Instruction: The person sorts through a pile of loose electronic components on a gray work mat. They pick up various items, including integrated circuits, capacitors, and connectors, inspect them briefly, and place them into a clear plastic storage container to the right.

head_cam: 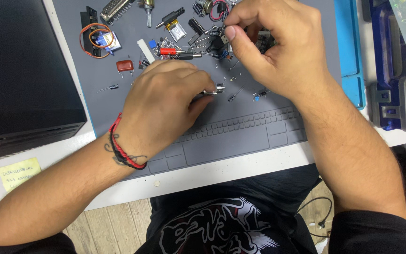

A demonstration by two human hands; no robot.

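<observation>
On the grey mat [240, 136], our left hand [165, 106] pinches a small metal part [216, 88]. Our right hand [273, 47] pinches something tiny in the pile of loose parts [198, 40]; we cannot tell what. Most parts are still unsorted, and they crowd both hands.

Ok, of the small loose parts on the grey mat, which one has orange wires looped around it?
The small blue servo motor at the far left of the mat; orange wires loop around it, unlike the red capacitor nearer.
</observation>
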